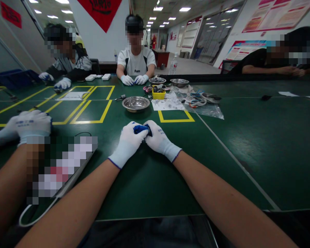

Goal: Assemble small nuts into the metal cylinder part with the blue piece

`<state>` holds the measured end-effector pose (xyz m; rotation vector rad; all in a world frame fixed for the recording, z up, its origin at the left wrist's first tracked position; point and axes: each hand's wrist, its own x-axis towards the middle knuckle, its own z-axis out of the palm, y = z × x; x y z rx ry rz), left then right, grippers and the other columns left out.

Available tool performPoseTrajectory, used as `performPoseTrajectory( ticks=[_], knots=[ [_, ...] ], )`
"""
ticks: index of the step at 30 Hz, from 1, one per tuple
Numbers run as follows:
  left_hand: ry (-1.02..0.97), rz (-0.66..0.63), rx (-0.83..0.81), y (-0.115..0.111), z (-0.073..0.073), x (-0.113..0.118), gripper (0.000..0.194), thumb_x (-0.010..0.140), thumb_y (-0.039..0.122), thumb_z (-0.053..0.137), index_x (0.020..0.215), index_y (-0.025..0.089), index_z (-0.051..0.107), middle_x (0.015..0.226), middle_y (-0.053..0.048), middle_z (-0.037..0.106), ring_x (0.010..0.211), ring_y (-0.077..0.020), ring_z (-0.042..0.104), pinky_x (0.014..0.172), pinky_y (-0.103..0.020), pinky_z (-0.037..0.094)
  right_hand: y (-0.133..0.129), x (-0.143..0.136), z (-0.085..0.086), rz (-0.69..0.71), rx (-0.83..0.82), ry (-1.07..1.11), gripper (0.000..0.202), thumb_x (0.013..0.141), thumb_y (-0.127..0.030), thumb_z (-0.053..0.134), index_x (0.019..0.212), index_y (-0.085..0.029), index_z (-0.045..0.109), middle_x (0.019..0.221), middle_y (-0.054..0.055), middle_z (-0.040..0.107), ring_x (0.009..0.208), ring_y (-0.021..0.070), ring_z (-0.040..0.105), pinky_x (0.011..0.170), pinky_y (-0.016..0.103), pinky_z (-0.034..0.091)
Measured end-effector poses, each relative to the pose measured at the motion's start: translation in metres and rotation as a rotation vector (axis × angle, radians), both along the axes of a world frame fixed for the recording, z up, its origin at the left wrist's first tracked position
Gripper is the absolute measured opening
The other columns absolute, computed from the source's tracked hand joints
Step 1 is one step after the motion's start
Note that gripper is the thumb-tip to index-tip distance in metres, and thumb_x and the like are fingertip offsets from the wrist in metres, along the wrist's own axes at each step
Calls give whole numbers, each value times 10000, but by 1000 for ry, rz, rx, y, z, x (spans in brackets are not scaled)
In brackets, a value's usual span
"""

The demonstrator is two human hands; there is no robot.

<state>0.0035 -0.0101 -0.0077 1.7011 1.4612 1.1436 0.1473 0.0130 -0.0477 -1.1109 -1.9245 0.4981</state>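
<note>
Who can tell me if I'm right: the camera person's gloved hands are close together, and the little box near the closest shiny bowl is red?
Not quite: the little box near the closest shiny bowl is yellow, as the head view shows. The gloved left hand and right hand are close together.

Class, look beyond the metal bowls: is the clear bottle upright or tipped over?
Upright: the clear bottle has its narrow neck at the top, its wider body below.

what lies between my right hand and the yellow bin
In the head view, a white sheet by the yellow bin and, nearer your right hand, part of a yellow tape outline.
</note>
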Motion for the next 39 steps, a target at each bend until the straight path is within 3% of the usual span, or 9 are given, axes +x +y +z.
performPoseTrajectory(
  ticks=[7,13,19,21,23,26,28,32,39],
  knots=[
    [-25,56,1,5,-3,-1,151,721,213,760,851,187,688,883,-25,727,876,-218,693,858,-373,550,0,-1,0,10,-9,10,167,774,-178,593,922,-229,534,951,50,596,884,236,588,827,387,494],
    [-119,-19,-58,9,-5,-2,185,692,271,766,791,194,630,810,0,705,800,-198,662,783,-348,546,-2,-1,3,20,6,27,160,768,-155,566,903,-232,526,946,51,603,867,233,583,845,401,516],
    [-95,-53,15,11,-3,-8,167,808,297,665,929,184,689,947,-48,759,933,-231,704,897,-392,569,-2,0,4,-16,33,98,137,789,-180,569,894,-244,508,926,45,617,871,234,603,852,399,528],
    [19,-21,42,11,-2,-11,213,854,262,599,1019,180,705,1053,-79,768,1013,-246,709,960,-414,559,-1,1,4,-65,51,127,137,783,-185,570,889,-245,506,932,51,622,870,237,607,854,402,531],
    [270,-29,71,8,0,-14,249,869,259,592,1074,184,713,1117,-107,758,1059,-276,702,985,-442,549,0,1,4,-123,56,155,144,775,-183,568,884,-250,500,930,53,625,874,241,611,854,404,534],
    [702,-174,70,0,6,-15,304,892,387,635,1106,186,713,1137,-139,727,1041,-329,695,928,-460,559,1,2,4,-185,44,183,150,770,-180,554,873,-260,480,906,43,619,867,241,614,847,398,534],
    [874,-264,49,-5,10,-14,380,911,463,627,1158,184,700,1148,-147,704,1020,-338,697,888,-450,564,1,2,4,-193,46,182,148,768,-182,548,871,-261,476,894,40,613,857,240,614,837,393,532],
    [992,-304,62,-9,12,-13,391,935,432,612,1230,183,679,1169,-148,682,1047,-336,697,895,-435,563,0,1,5,-181,73,159,132,774,-184,544,858,-258,475,885,42,610,843,237,609,824,387,527],
    [977,-290,77,-3,9,-13,252,957,328,580,1137,205,707,1110,-140,696,1015,-332,706,862,-426,565,-1,1,6,-172,62,154,133,773,-184,554,857,-259,483,884,40,618,843,239,612,838,393,532]
  ],
)
